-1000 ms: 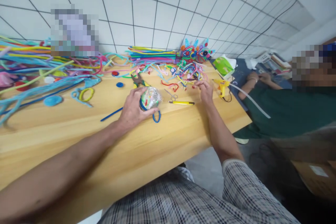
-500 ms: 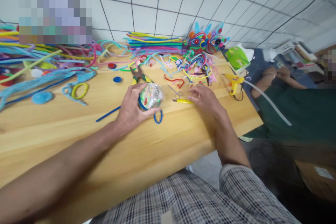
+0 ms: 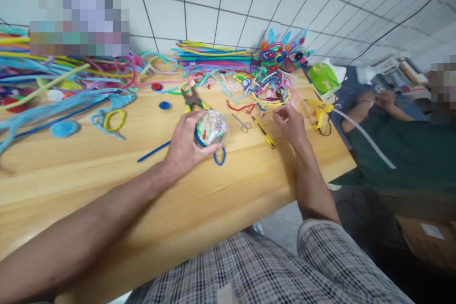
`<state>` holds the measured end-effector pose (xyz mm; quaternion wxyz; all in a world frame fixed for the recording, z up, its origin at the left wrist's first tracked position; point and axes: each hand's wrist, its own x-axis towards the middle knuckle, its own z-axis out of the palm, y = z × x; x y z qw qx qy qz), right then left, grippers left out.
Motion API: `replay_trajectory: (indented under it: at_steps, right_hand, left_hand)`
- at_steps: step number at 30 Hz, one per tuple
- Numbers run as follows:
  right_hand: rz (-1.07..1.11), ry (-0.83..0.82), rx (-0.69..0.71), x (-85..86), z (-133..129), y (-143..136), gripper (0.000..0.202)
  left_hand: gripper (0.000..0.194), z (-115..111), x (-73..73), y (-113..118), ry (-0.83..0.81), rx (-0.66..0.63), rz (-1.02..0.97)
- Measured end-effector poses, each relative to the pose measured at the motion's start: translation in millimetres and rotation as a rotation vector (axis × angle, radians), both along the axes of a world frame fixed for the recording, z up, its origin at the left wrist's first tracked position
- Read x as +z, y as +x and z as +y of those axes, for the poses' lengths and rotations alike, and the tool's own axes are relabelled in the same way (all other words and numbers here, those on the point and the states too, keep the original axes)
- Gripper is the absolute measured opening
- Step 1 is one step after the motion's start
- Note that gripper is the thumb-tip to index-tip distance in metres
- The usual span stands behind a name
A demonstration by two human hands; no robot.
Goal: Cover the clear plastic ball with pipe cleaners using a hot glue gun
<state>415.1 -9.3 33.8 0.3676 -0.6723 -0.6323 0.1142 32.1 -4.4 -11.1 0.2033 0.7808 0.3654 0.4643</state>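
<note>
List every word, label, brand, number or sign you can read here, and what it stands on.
No text can be read.
White label on the cardboard box: too blurred.
Green packet: no legible words.
Pixelated patch, upper left: anything there is hidden.

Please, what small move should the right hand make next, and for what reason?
Perhaps the right hand should reach for the blue loop: the left hand holds the wrapped ball, the loop sticks out near that hand's thumb, and no tool shows in the right hand, beside the yellow cutter.
</note>
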Motion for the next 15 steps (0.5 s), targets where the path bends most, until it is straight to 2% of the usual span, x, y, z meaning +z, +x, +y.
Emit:
replay_trajectory:
  at_steps: [2, 6, 8, 10, 15]
  right_hand:
    - [0.008, -0.036, 0.008, 5.0, -4, 1, 0.011]
    - [-0.075, -0.302, 0.207, 7.0, -15, -8, 0.017]
    - [-0.114, -0.355, 0.248, 3.3, -15, -7, 0.014]
    - [-0.153, -0.310, 0.198, -1.4, -10, 2, 0.008]
    - [-0.193, -0.045, -0.018, -5.1, 6, 33, 0.006]
  left_hand:
    - [0.098, 0, 0.4, 0, 0.003, 0.007, 0.021]
    - [0.091, 1, -1.6, -1, 0.009, -0.013, 0.016]
    - [0.089, 2, -2.8, -2, 0.009, -0.019, 0.017]
    - [0.088, 3, -2.8, -2, 0.005, -0.015, 0.020]
    - [0.096, 3, 1.2, -3, -0.006, -0.002, 0.037]
